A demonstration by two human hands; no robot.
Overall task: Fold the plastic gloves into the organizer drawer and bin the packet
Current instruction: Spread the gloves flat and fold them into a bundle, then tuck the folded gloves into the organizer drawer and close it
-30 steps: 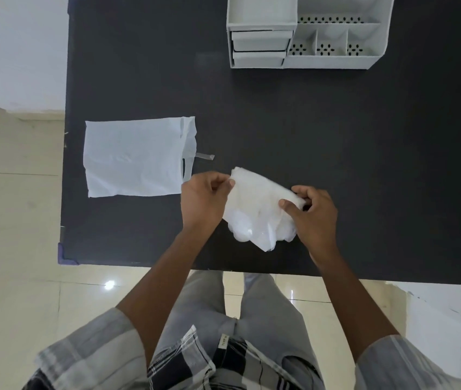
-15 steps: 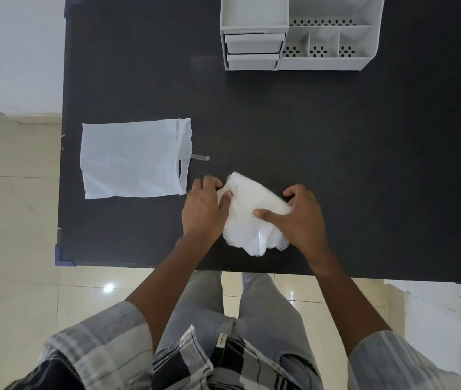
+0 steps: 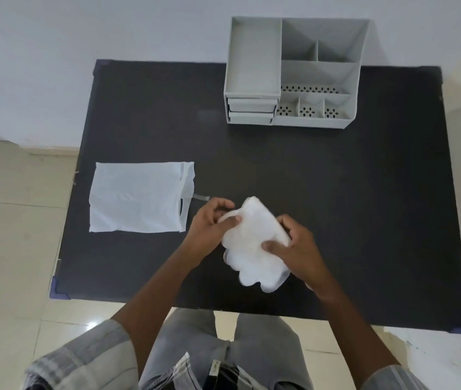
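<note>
A stack of translucent white plastic gloves [image 3: 251, 249] sits low over the near middle of the black table [image 3: 336, 192], finger ends pointing toward me. My left hand [image 3: 209, 223] pinches the stack's upper left edge between thumb and fingers. My right hand [image 3: 296, 246] grips its right side, thumb pressed on top. The empty white packet [image 3: 139, 197] lies flat at the table's left, with a small clear strip [image 3: 201, 197] beside it. The grey organizer [image 3: 294, 74] stands at the far edge; its two small drawers [image 3: 251, 109] are closed.
The organizer's open compartments [image 3: 319, 80] hold nothing visible. Bare table surface stretches between my hands and the organizer and to the right. Beige tiled floor [image 3: 12, 249] surrounds the table. No bin is in view.
The camera has tilted up, showing the whole organizer. My left thumb has shifted onto the stack's upper left edge, and the gloves look more bunched between both hands.
</note>
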